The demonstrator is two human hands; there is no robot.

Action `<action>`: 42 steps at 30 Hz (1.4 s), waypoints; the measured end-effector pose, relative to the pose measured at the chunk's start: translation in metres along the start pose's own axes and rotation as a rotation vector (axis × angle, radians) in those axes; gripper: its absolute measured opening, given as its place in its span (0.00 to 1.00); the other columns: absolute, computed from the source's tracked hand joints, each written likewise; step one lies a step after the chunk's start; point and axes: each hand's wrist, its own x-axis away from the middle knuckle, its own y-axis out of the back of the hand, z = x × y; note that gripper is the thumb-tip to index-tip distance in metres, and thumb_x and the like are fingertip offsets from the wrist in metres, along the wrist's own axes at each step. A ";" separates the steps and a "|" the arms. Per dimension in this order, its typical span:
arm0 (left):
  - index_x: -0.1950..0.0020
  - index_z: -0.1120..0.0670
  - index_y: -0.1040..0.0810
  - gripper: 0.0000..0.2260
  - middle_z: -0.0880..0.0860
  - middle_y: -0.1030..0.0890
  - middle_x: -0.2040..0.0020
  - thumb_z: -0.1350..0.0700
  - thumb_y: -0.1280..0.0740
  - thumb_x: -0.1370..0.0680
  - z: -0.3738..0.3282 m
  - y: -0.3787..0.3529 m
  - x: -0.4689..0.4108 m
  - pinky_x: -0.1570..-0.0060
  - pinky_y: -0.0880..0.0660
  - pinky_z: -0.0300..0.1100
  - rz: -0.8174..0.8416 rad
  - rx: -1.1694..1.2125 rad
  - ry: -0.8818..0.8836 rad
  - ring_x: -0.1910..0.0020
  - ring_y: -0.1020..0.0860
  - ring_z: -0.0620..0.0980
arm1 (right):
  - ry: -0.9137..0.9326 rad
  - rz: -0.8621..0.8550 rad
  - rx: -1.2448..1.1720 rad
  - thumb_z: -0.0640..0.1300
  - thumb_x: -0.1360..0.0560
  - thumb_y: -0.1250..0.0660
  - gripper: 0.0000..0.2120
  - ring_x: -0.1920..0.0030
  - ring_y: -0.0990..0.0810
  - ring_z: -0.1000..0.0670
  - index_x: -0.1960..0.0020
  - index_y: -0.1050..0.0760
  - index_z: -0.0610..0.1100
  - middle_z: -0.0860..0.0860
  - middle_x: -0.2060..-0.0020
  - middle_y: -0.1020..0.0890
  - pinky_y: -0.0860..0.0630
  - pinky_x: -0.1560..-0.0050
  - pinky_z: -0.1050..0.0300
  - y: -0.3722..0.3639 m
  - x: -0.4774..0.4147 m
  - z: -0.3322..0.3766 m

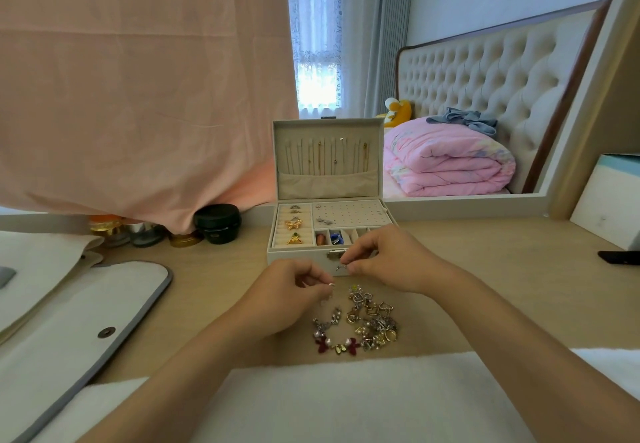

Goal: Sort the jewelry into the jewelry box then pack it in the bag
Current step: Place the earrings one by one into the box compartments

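While the left hand [294, 290] and right hand [384, 262] each pinch a small silver piece [331, 284] above the bench [502, 269], the open jewelry box [325, 184] stands at 12 o'clock, loose jewelry [363, 325] at 6, the bag [69, 321] at 9. A slipped pinch could drop either piece among the loose jewelry.

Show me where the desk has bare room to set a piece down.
Bare wood lies right of the jewelry box, out to the black phone, and between the white bag and the left hand. Crowded: in front of the box, where it and the right hand each pinch a silver piece by the jewelry pile, and back left by the jars.
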 end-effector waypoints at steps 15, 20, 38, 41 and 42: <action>0.50 0.49 0.19 0.02 0.52 0.15 0.54 0.56 0.30 0.21 -0.038 0.024 -0.065 0.62 0.22 0.35 -0.178 0.191 -0.161 0.60 0.19 0.47 | -0.048 -0.246 0.053 0.46 0.28 0.24 0.06 0.61 0.20 0.62 0.61 0.17 0.56 0.60 0.64 0.17 0.28 0.58 0.66 0.032 -0.031 -0.004; 0.54 0.43 0.19 0.05 0.45 0.17 0.56 0.54 0.30 0.21 -0.039 0.015 -0.096 0.56 0.22 0.40 -0.227 0.100 -0.205 0.56 0.19 0.44 | -0.042 -0.171 0.187 0.46 0.26 0.28 0.04 0.56 0.20 0.60 0.57 0.17 0.56 0.59 0.60 0.17 0.26 0.56 0.64 0.036 -0.043 -0.006; 0.53 0.49 0.15 0.01 0.46 0.16 0.60 0.53 0.26 0.24 -0.030 0.012 -0.109 0.57 0.21 0.41 -0.192 0.269 -0.219 0.62 0.19 0.42 | -0.018 -0.130 -0.276 0.41 0.25 0.26 0.07 0.75 0.26 0.55 0.47 0.15 0.46 0.57 0.71 0.17 0.31 0.76 0.66 0.035 -0.047 0.006; 0.53 0.48 0.15 0.02 0.46 0.15 0.60 0.52 0.25 0.25 -0.030 0.012 -0.111 0.58 0.20 0.41 -0.194 0.282 -0.210 0.65 0.19 0.40 | -0.066 -0.176 -0.328 0.42 0.27 0.23 0.07 0.76 0.28 0.54 0.49 0.14 0.46 0.55 0.73 0.18 0.32 0.77 0.65 0.033 -0.048 0.006; 0.53 0.48 0.15 0.02 0.46 0.14 0.60 0.52 0.26 0.24 -0.030 0.013 -0.111 0.56 0.19 0.42 -0.192 0.268 -0.215 0.64 0.19 0.41 | -0.076 -0.184 -0.339 0.43 0.28 0.23 0.07 0.77 0.29 0.55 0.50 0.14 0.46 0.54 0.73 0.18 0.32 0.77 0.65 0.032 -0.048 0.005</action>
